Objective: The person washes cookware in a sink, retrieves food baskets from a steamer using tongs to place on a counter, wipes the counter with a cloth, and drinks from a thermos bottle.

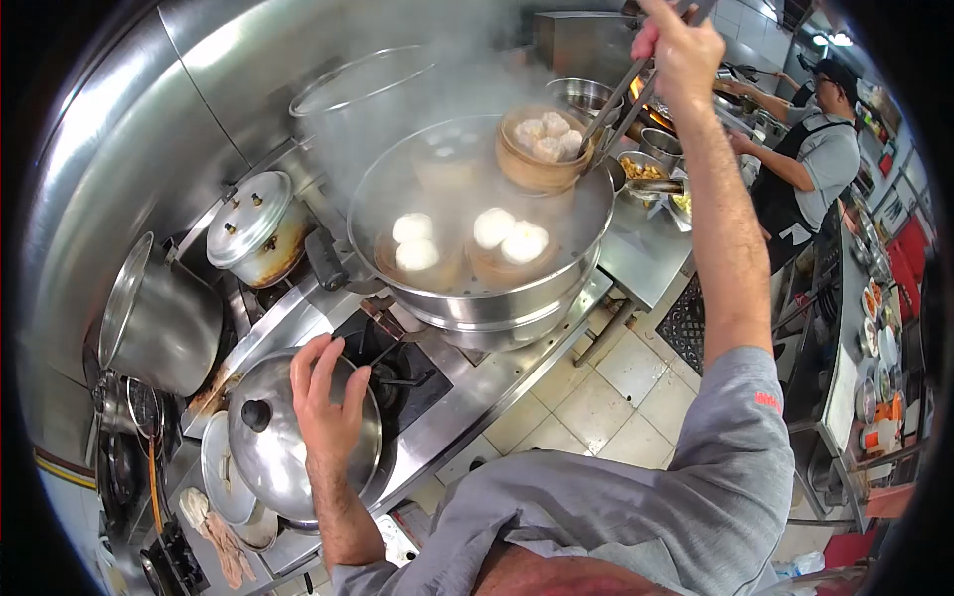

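At the upper right, my right hand [681, 50] grips long metal tongs [628, 99]. Their tips reach the right side of a small bamboo basket [537, 172] with several dumplings [548, 136] in it, over a large round steamer [477, 310]. Steam rises around it. Inside the steamer, white buns [510, 235] and two more [414, 241] sit in baskets blurred by the steam. My left hand [328, 397] hangs over a domed metal lid [273, 437], fingers apart and nothing held; whether it touches the lid is unclear.
A lidded pot [260, 233] and a big steel pot [169, 318] stand left of the steamer. Bowls of food [641, 167] and a flame lie beyond it. A person in a dark apron [795, 179] works at the upper right. A counter with dishes runs down the right.
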{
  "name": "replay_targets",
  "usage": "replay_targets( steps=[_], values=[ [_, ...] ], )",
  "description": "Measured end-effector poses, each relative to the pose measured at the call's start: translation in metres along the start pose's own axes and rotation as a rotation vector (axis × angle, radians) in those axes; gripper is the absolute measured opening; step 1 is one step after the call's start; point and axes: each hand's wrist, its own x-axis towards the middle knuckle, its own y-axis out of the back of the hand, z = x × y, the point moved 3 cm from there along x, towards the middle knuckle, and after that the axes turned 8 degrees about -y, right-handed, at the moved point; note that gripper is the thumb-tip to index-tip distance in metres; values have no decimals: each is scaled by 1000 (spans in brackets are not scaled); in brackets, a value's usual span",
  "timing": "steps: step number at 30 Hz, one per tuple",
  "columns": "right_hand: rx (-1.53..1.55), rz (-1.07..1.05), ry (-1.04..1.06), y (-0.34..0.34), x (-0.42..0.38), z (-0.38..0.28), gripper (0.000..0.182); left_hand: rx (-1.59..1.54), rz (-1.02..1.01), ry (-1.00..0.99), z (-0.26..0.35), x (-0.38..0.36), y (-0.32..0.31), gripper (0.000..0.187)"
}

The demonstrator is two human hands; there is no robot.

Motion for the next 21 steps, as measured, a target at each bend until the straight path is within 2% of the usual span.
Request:
replay_targets(
  steps=[3, 5, 9, 12, 15, 18, 21],
  values=[
    [51, -4, -14, -9, 6, -23, 25, 4, 38, -98, 5, 24, -1, 40],
    [138, -101, 46, -18, 14, -26, 24, -10, 64, -220, 15, 42, -3, 41],
    [113, -119, 36, -54, 24, -11, 34, -72, 53, -270, 32, 55, -14, 40],
    [54, -170, -70, -86, 21, 4, 38, -92, 19, -241, 35, 44, -21, 39],
    [83, -222, -21, -109, 16, 12, 32, -75, -9, -187, 22, 24, -23, 38],
    [108, -235, -84, -126, 10, 16, 30, 9, -58, -80, 10, 10, -13, 37],
    [171, -271, -54, -134, 5, 11, 28, 17, -21, -45, 3, 9, -4, 37]
  ],
)
